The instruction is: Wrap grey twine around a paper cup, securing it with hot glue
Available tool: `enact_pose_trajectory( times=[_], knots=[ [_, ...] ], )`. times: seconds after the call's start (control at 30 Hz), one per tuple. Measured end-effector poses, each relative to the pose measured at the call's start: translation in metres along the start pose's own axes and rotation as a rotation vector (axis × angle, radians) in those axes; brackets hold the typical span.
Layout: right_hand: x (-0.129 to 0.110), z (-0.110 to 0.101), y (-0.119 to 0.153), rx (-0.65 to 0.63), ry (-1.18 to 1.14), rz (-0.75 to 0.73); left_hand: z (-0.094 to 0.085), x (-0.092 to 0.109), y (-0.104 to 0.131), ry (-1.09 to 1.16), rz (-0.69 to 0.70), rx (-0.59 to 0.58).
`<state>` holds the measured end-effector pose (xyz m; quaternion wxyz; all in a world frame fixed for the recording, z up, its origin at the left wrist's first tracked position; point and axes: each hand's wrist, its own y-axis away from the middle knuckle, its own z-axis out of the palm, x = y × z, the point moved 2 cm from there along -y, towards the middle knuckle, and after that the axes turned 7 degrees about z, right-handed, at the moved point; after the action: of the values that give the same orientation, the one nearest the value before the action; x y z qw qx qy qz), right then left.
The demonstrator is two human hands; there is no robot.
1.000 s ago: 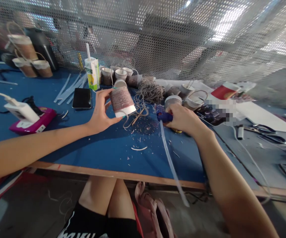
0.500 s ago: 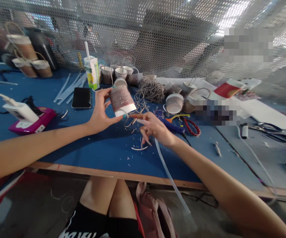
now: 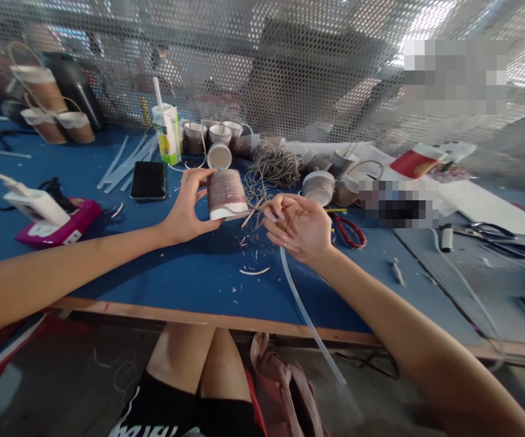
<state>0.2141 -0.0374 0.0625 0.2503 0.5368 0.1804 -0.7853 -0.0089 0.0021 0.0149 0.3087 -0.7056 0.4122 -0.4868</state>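
Observation:
My left hand (image 3: 182,212) is closed around a paper cup (image 3: 226,193) wrapped in brownish-grey cord, its bare white rim tilted down toward me. From that white band a loose strand of cord (image 3: 255,209) runs right to my right hand (image 3: 301,227). The fingers there are curled with the palm turned up, pinching the strand. Behind the cup lies a tangled heap of the same cord (image 3: 275,167). A translucent glue stick (image 3: 305,315) stretches from under my right hand over the table edge. My right hand hides the blue glue gun.
More cord-wrapped cups (image 3: 219,156) line the mesh wall. A drink carton (image 3: 166,136), a phone (image 3: 148,180) and a purple power strip (image 3: 59,221) are on the left. Red-handled pliers (image 3: 351,232) and black-handled scissors (image 3: 494,233) lie right. Scraps litter the blue table (image 3: 189,279).
My right hand has moved right and rolled palm up, drawing the cord out from the cup. The cup has turned more upright and dropped slightly in my left hand.

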Motion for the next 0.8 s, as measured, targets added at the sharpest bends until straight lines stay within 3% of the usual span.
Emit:
enact_pose_trajectory(
  times=[0.13, 0.2, 0.53, 0.7, 0.8],
  knots=[
    [0.002, -0.009, -0.002, 0.364, 0.048, 0.083, 0.000, -0.005, 0.002, 0.078, -0.011, 0.010],
    [0.003, -0.011, -0.003, 0.465, 0.050, 0.107, 0.000, -0.008, 0.002, 0.113, -0.025, 0.024],
    [0.002, -0.001, -0.002, 0.503, 0.164, 0.037, 0.001, -0.009, 0.002, 0.148, -0.033, 0.026],
    [0.006, -0.020, -0.004, 0.662, 0.206, -0.005, 0.000, -0.008, 0.002, 0.151, -0.034, 0.028],
    [0.010, -0.032, -0.005, 0.644, 0.383, -0.007, 0.000, -0.008, 0.003, 0.160, -0.035, 0.045]
  ],
)
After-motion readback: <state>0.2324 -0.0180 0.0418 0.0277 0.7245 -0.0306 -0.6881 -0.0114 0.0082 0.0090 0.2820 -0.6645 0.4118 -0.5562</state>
